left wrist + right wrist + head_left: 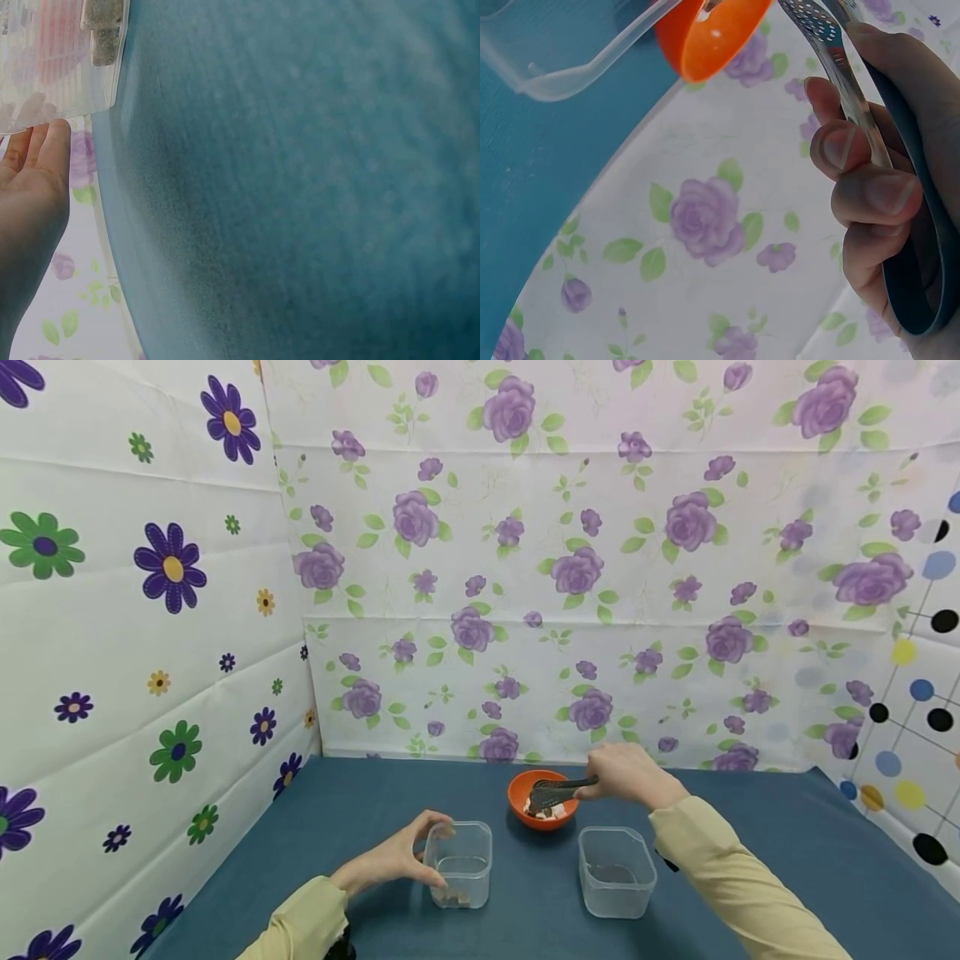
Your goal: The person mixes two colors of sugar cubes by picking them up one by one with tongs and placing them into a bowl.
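Observation:
My left hand (pixel 408 853) holds a clear plastic container (pixel 480 868) from its left side, thumb toward the front and fingers toward the back. A few small brownish-grey pieces (pixel 105 45) lie at its bottom. Tongs with perforated metal heads and dark handles (pixel 906 112) are gripped in my right hand (pixel 630 774), fingers curled round one arm and the thumb on the other. Their heads reach over an orange bowl (pixel 517 808), which has white and brown pieces (pixel 551 813) in it. What lies between the tong heads is hidden.
A second clear plastic container (pixel 617 900) stands on the blue tablecloth (pixel 390 793), right of the bowl and nearer to me. Flower-patterned cloth (pixel 480 568) rises behind the table and along the left, and a dotted sheet (pixel 911 760) borders the right.

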